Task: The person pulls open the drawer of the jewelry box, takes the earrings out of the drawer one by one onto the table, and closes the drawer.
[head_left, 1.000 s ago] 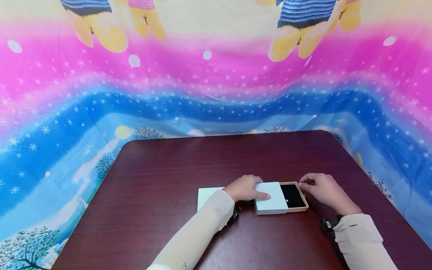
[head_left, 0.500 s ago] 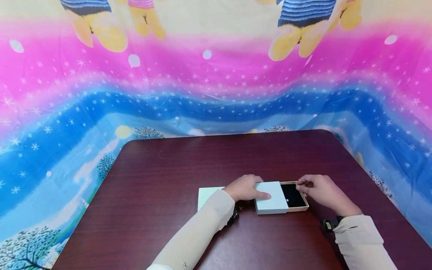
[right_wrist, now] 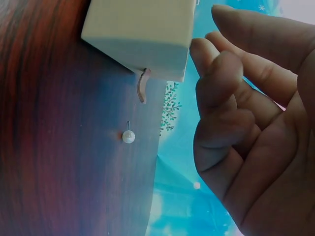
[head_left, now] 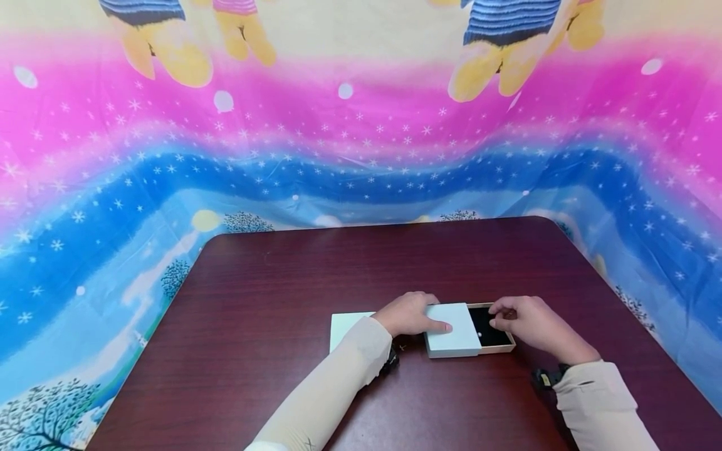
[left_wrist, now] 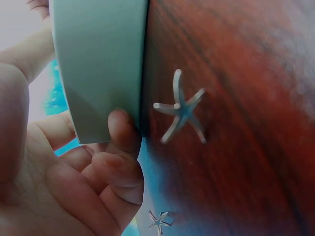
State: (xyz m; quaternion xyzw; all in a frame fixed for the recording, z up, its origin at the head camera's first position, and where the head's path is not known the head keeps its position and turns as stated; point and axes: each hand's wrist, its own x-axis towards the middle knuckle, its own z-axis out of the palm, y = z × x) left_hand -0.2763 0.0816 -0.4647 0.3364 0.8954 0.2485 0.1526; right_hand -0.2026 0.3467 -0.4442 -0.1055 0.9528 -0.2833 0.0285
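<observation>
In the head view my left hand (head_left: 408, 314) grips the white sleeve of a jewelry box (head_left: 454, 332), thumb on top and fingers at its far side. The box's tray is partly slid out to the right, showing black padding (head_left: 489, 321) with a small pearl (head_left: 480, 334) on it. Over the tray's right end is my right hand (head_left: 530, 319), its fingers bent. The right wrist view shows its thumb and forefinger tips apart, with nothing visible between them. Two silver starfish pieces, a near one (left_wrist: 182, 109) and a farther one (left_wrist: 159, 221), lie by the left hand.
A second white box (head_left: 348, 324) sits left of the first, partly hidden by the left sleeve. On the dark wooden table (head_left: 361, 263) a pearl stud (right_wrist: 128, 136) lies near the box's ribbon pull (right_wrist: 142, 86). A printed cloth (head_left: 361, 138) hangs behind the table.
My right hand has moved from the tray's right edge leftward and slightly nearer, over the black padding. Thumb and forefinger have parted. The left hand and the box stay in place.
</observation>
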